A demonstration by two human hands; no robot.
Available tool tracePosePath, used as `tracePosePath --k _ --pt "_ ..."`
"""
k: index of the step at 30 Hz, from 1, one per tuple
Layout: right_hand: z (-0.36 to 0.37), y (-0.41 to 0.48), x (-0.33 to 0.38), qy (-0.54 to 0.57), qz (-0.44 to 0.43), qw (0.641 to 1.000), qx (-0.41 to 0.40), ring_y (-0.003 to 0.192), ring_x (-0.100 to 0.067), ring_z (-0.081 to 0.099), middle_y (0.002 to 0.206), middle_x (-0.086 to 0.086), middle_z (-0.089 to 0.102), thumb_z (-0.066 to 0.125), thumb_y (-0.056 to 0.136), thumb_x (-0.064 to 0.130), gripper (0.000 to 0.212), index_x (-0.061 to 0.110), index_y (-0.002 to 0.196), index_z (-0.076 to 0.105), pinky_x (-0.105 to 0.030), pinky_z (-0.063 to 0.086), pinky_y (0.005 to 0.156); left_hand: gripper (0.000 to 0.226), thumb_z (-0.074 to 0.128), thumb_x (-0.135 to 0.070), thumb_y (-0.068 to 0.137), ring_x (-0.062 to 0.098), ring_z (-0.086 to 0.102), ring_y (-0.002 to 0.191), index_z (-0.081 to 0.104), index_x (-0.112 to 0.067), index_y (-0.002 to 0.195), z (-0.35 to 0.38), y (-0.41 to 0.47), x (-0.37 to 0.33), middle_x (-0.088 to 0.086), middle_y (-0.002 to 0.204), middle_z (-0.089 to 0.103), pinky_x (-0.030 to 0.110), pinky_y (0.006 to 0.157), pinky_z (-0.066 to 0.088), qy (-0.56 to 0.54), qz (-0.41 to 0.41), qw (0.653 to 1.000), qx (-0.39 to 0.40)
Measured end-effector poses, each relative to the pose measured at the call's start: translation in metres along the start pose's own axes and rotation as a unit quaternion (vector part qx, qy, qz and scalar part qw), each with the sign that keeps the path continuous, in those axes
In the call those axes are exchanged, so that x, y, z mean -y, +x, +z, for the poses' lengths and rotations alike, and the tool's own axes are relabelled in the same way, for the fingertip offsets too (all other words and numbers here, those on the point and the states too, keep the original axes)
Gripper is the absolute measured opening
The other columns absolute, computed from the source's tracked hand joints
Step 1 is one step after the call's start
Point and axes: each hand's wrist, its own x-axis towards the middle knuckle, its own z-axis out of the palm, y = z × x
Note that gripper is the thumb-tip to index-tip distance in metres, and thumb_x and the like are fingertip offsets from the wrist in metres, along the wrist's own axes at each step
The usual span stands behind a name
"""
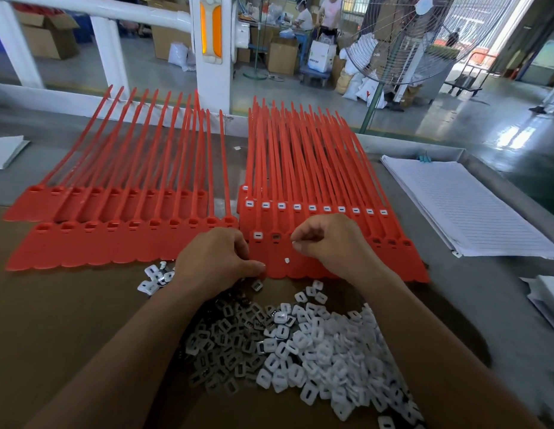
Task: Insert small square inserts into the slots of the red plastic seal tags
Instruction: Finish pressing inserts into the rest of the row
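Filled: rear row of red plastic seal tags (316,212), plus one front slot.
Remaining: front row, left sheets (120,243).
Left hand (216,258): curling closed over small white square inserts (316,345); contents indiscernible.
Right hand (328,243): pinching something white.

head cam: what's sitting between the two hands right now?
In the head view, between the left hand and right hand lie red tag heads: one with a white insert seated, an empty slot beside it, and a loose white bit below.

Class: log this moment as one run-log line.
right hand: pinching insert over front-row tag slot | left hand: at insert pile
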Motion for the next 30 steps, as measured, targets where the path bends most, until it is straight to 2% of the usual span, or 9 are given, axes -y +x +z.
tracePosePath --k 3,8,13,20,26,30 --pt "0.002 0.013 -0.002 -0.001 0.014 1.0 -0.016 0.072 0.008 0.052 0.072 0.02 0.056 0.067 0.081 0.013 0.008 0.02 0.084 0.069 -0.005 0.039 0.064 0.026 0.074 -0.045 0.066 0.003 0.056 0.066 0.058 -0.026 0.07 0.0 0.0 -0.001 -0.011 0.069 0.061 0.028 0.063 0.049 0.003 -0.007 1.0 0.001" --pt "0.013 0.027 0.005 -0.009 0.01 1.0 -0.002 0.073 0.003 0.053 0.072 0.016 0.055 0.064 0.083 0.012 0.008 0.015 0.087 0.07 -0.009 0.039 0.066 0.025 0.075 -0.044 0.067 0.004 0.056 0.065 0.058 -0.026 0.07 -0.001 -0.001 -0.001 -0.01 0.069 0.061 0.027 0.059 0.045 -0.001 -0.004 1.0 0.002" --pt "0.019 0.035 0.007 -0.049 0.018 0.998 0.024 0.069 0.004 0.047 0.073 0.019 0.051 0.062 0.085 0.014 0.009 0.019 0.085 0.07 -0.014 0.037 0.065 0.026 0.075 -0.045 0.067 0.004 0.056 0.064 0.059 -0.025 0.071 -0.002 0.0 -0.003 -0.009 0.068 0.062 0.026 0.059 0.046 0.001 -0.002 1.0 0.003" --pt "0.026 0.036 0.01 -0.121 0.023 0.992 0.027 0.083 -0.004 0.05 0.095 0.007 0.063 0.06 0.086 0.016 0.009 0.019 0.087 0.068 -0.023 0.04 0.073 0.025 0.075 -0.044 0.067 0.004 0.056 0.064 0.059 -0.024 0.07 -0.002 0.0 -0.003 -0.009 0.068 0.061 0.027 0.059 0.046 0.004 -0.002 1.0 0.003" --pt "0.027 0.035 0.013 -0.124 0.038 0.991 0.038 0.095 -0.011 0.056 0.099 0.006 0.062 0.06 0.086 0.017 0.006 0.021 0.089 0.063 -0.027 0.043 0.078 0.025 0.075 -0.044 0.066 0.004 0.056 0.064 0.059 -0.025 0.07 -0.003 0.001 -0.002 -0.01 0.068 0.061 0.026 0.059 0.045 0.004 -0.004 1.0 0.002" --pt "0.025 0.037 0.013 -0.094 0.085 0.991 0.032 0.099 -0.015 0.055 0.106 0.002 0.06 0.067 0.081 0.022 0.021 0.022 0.098 0.054 -0.037 0.047 0.087 0.025 0.075 -0.043 0.067 0.004 0.057 0.065 0.059 -0.025 0.07 -0.002 0.0 -0.003 -0.01 0.068 0.061 0.027 0.061 0.046 -0.001 -0.001 1.0 -0.001"
